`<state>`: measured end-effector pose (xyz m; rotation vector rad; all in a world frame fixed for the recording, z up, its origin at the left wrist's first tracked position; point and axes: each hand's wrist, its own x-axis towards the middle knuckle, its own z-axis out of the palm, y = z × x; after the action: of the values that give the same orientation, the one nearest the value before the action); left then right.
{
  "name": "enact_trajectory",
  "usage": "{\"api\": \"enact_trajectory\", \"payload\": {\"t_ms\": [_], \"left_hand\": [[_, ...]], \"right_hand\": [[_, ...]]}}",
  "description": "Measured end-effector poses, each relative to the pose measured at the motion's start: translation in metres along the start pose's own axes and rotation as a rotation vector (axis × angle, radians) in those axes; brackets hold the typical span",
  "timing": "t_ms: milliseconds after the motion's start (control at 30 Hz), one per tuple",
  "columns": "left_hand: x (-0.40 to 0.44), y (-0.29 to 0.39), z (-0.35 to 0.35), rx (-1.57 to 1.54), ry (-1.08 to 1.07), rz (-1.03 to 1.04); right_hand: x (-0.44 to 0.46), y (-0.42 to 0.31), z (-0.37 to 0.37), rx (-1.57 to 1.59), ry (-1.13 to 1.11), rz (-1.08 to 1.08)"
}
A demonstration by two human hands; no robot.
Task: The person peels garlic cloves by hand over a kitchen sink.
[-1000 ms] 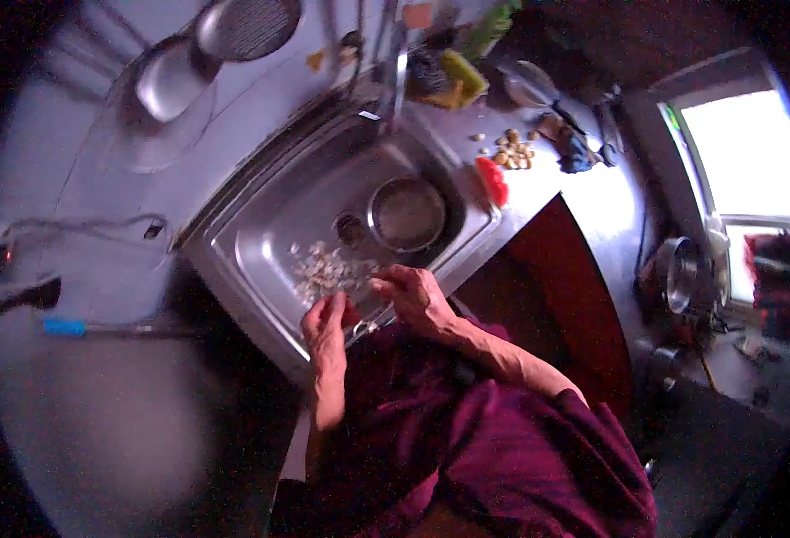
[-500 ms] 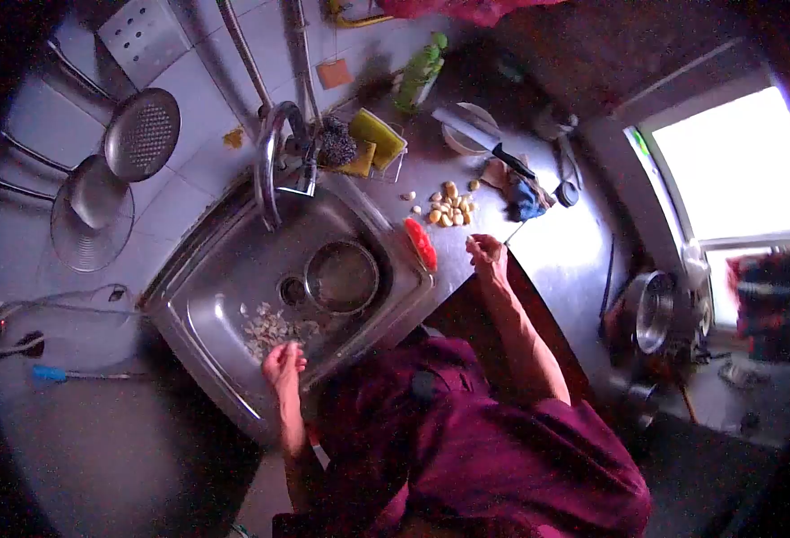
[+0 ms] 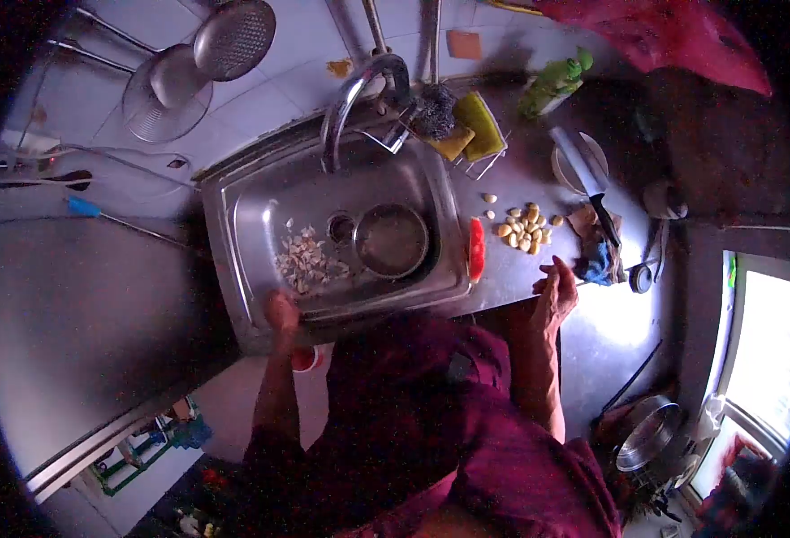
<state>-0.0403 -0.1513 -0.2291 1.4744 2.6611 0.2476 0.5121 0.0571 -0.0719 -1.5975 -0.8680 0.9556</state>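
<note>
My left hand (image 3: 283,311) is over the front left rim of the sink (image 3: 260,202), its fingers dark and mostly hidden. Pale papery peelings (image 3: 307,264) lie beside it on the sink bottom, left of a round metal bowl (image 3: 390,240). On the right, my right hand (image 3: 556,291) hovers at the counter's front edge, fingers loosely bent and apart, with nothing visible between them. Just beyond it is a pile of peeled cloves (image 3: 525,229), with a few loose ones around it. Between the pile and the sink lies a red object (image 3: 476,251).
A faucet (image 3: 332,134) arches over the sink. Behind the cloves are a knife (image 3: 578,163) across a bowl, a crumpled cloth (image 3: 596,262), sponges (image 3: 478,125) and a green bottle (image 3: 554,82). Skimmers (image 3: 233,40) hang at the upper left.
The view has swung. My right hand has moved from the sink to the counter near the cloves, and its fingers have loosened. My left hand has drawn back from the peelings to the rim.
</note>
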Motion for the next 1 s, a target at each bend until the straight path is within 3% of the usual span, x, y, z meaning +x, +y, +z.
{"api": "enact_trajectory", "payload": {"t_ms": [67, 167, 267, 300, 400, 467, 533, 667, 733, 767, 800, 833, 900, 933, 1000], "left_hand": [[0.019, -0.027, 0.026, 0.098, -0.028, -0.093], [0.05, 0.031, -0.012, -0.104, -0.049, -0.105], [0.066, 0.04, 0.017, -0.28, -0.004, 0.025], [0.073, 0.07, -0.009, -0.244, -0.137, -0.033], [0.08, 0.114, -0.033, -0.296, -0.048, 0.087], [0.088, 0.138, -0.024, -0.329, -0.114, 0.066], [0.095, 0.157, -0.001, -0.448, -0.16, 0.212], [0.103, 0.206, 0.018, -0.49, -0.228, 0.304], [0.1, 0.208, 0.074, -0.301, -0.039, 0.597], [0.098, 0.206, 0.091, -0.286, -0.246, 0.522], [0.1, 0.213, 0.093, -0.294, -0.258, 0.528], [0.105, 0.224, 0.097, -0.347, -0.471, 0.257], [0.097, 0.22, 0.135, -0.393, -0.688, -0.012], [0.08, 0.195, 0.196, -0.264, -0.492, 0.259], [0.063, 0.19, 0.204, -0.135, -0.283, 0.527]], "right_hand": [[-0.016, -0.019, 0.01, -0.01, 0.012, 0.015], [-0.034, -0.039, 0.02, -0.033, 0.007, 0.019], [-0.045, -0.041, 0.033, -0.012, -0.003, 0.004], [-0.05, -0.043, 0.037, -0.018, -0.028, 0.043], [-0.063, -0.045, 0.046, -0.048, -0.097, 0.081], [-0.076, -0.055, 0.056, -0.065, -0.12, 0.135], [-0.085, -0.043, 0.062, -0.088, -0.161, 0.047], [-0.103, -0.043, 0.069, -0.253, -0.223, 0.143], [-0.109, -0.051, 0.07, -0.336, -0.253, 0.264], [-0.113, -0.059, 0.072, -0.347, -0.242, 0.27], [-0.115, -0.069, 0.076, -0.426, -0.262, 0.278], [-0.117, -0.074, 0.078, -0.505, -0.284, 0.284], [-0.123, -0.059, 0.074, -0.446, -0.292, 0.234], [-0.125, -0.055, 0.072, -0.38, -0.313, 0.182], [-0.126, -0.056, 0.074, -0.428, -0.314, 0.22]]}}
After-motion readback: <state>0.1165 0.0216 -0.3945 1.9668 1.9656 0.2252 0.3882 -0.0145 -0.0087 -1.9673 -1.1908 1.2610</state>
